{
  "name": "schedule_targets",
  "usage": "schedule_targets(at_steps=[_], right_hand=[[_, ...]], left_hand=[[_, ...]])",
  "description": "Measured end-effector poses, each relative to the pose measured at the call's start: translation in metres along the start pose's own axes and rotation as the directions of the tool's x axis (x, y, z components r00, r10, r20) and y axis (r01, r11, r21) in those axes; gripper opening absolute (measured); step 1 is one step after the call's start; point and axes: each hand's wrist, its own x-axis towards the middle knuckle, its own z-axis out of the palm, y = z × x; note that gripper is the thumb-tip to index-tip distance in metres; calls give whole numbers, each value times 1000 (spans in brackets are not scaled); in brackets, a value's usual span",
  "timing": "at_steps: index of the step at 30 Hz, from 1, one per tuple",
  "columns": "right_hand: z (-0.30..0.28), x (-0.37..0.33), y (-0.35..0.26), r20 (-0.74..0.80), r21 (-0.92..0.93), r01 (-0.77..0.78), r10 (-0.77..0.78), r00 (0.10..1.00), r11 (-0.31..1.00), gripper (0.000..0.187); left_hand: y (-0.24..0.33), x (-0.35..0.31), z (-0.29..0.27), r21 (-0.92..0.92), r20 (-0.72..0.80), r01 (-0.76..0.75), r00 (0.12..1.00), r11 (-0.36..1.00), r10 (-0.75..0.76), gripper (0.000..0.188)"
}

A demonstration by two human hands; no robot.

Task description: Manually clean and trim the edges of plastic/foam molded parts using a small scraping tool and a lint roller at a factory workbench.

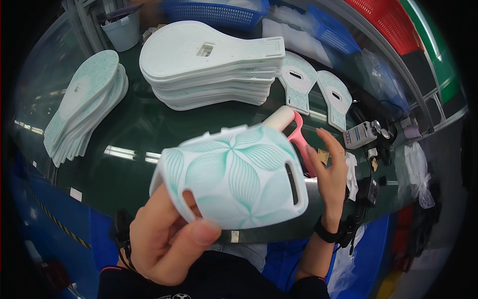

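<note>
My left hand (pixel 167 239) grips a curved white plastic cover (pixel 229 174) by its near left edge, thumb outside and fingers through or behind an opening. Teal leaf and flower patterns cover its face, and a long slot runs along its right end. To the right, my right hand (pixel 331 174) is raised with fingers apart and nothing in it. Behind the cover lies a roller with a white roll (pixel 280 118) and a pink handle (pixel 298 137); the cover hides part of it. The handle is close to my right fingertips.
A tall stack of white paddle-shaped panels (pixel 214 60) stands at the back; another stack (pixel 82 104) leans over at left. Two patterned panels (pixel 298 82) lie back right, near a white bottle (pixel 359 134). Blue baskets (pixel 214 14) line the far edge of the dark green table (pixel 124 134).
</note>
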Motion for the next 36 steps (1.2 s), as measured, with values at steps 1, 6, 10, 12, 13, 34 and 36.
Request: schedule_targets(at_steps=[1,6,10,12,13,34,36], right_hand=[[11,-4,6,38,-53,19,-17,999,998,34],[26,-2,14,247,212,-265,210,946,941,29],[-6,-1,-1,-14,418,-213,241,970,883,25],[-40,-4,-29,-197,508,-110,240,950,854,27],[-49,-10,-40,-260,584,16,168,951,812,29],[-88,-51,-22,-369,97,424,-363,856,900,32],[-66,-11,-54,-520,464,879,-770,371,110,23]], left_hand=[[2,4,1,-48,-37,9,999,999,-11,40],[6,-2,-8,26,15,-64,998,998,64,40],[-2,1,-11,63,24,-12,1000,998,10,40],[-4,2,-5,57,-9,13,1000,998,-12,39],[-5,2,-5,50,-39,35,999,998,-33,38],[8,0,-7,156,-122,120,987,981,-101,31],[5,2,-10,268,-74,65,996,961,-47,29]])
